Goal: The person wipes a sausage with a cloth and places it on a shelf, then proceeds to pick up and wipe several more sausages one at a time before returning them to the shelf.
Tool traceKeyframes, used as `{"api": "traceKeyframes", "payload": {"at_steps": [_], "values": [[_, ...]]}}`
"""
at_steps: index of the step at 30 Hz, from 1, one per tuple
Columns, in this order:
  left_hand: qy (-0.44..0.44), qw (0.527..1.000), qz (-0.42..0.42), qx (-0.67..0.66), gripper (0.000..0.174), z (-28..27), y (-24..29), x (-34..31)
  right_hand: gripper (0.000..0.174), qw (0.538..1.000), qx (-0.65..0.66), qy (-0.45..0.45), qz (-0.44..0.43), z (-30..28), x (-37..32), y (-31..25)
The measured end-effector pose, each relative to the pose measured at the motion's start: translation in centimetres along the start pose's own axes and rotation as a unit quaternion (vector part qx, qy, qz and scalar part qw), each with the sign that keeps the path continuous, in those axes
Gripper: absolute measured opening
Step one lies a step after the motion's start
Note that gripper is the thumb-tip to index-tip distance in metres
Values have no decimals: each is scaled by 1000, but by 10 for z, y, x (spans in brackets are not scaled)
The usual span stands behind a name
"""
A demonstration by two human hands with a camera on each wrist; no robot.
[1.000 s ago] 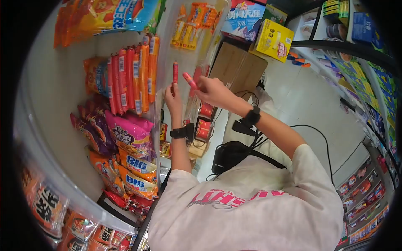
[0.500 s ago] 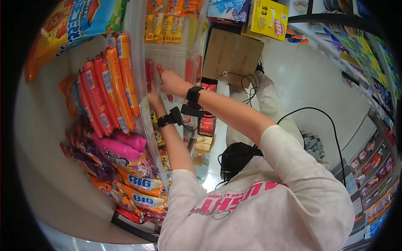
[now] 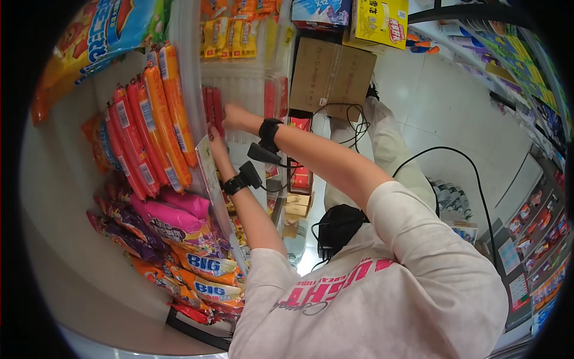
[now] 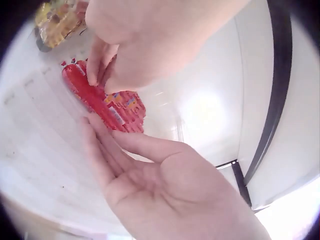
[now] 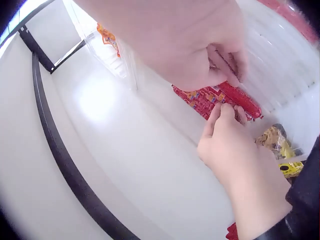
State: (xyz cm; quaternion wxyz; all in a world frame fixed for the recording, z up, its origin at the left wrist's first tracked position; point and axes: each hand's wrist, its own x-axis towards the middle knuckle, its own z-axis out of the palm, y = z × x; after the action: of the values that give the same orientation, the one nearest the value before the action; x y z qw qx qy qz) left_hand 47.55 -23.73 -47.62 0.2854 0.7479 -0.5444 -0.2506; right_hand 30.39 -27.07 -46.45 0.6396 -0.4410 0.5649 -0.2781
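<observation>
Red-wrapped sausages (image 3: 208,103) stand in a row in a clear ribbed bin on the left shelf. My right hand (image 3: 240,117) is over them with bent fingers, its fingertips pinching the front sausage (image 4: 82,85); part of the grip is hidden behind the hand. Lower in the head view, my left hand (image 3: 219,148) reaches in at the bin's edge. Its fingers (image 4: 102,150) lie nearly straight, palm showing in the left wrist view, with the fingertips against the side of the sausage row. The right wrist view shows both hands close together about the red packs (image 5: 200,100).
Large sausages (image 3: 140,128) and snack bags (image 3: 173,224) fill the shelf at left. Yellow packets (image 3: 230,39) lie in the neighbouring bin. A cardboard box (image 3: 329,75) stands on the floor with a yellow carton (image 3: 379,24) behind it. A black cable (image 3: 478,185) loops beside the person.
Both hands have moved left and down into the bin; a second ago each held a red sausage in front of it. The right hand's sausage now stands among the row. The head view has shifted.
</observation>
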Motion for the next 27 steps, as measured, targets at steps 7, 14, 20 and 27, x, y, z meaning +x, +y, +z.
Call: {"api": "traceKeyframes", "payload": {"at_steps": [7,14,20,27], "values": [[-68,973,133,175,32,-19,90,-74,41,998,44,-23,-47,-17,-55,-9],[-265,959,86,56,33,-60,248,-154,28,977,203,-16,-56,-145,-174,-51],[-207,967,110,102,36,-29,139,-103,25,975,205,28,-82,-215,-239,-88],[-54,938,96,327,62,59,65,-27,26,979,163,55,-114,-277,-317,-111]]}}
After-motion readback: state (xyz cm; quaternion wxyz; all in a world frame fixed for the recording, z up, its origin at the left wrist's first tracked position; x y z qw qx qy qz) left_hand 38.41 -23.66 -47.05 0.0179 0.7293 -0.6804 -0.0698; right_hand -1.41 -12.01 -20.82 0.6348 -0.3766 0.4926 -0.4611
